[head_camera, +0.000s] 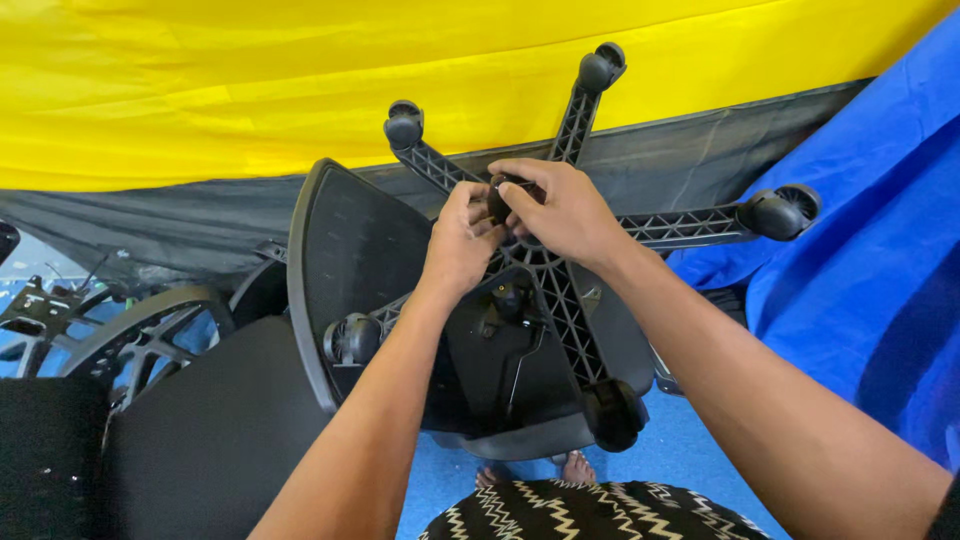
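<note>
Two bare hands meet in the middle of the frame, on the hub of a black plastic five-legged chair base with wheels (560, 270). The left hand (462, 240) and right hand (560, 210) both pinch a small black round part (500, 195) with fingers closed tight; it may be a cap. Below lies the upside-down black chair seat (500, 370). Yellow cloth (300, 80) fills the top, blue cloth (870, 250) the right.

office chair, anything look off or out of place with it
Yes: the office chair is upside down, its five-star base and casters pointing up toward the camera. The left hand and right hand meet at the base's hub. Loose chair parts lie on the left. Nothing looks broken or spilled.
</note>
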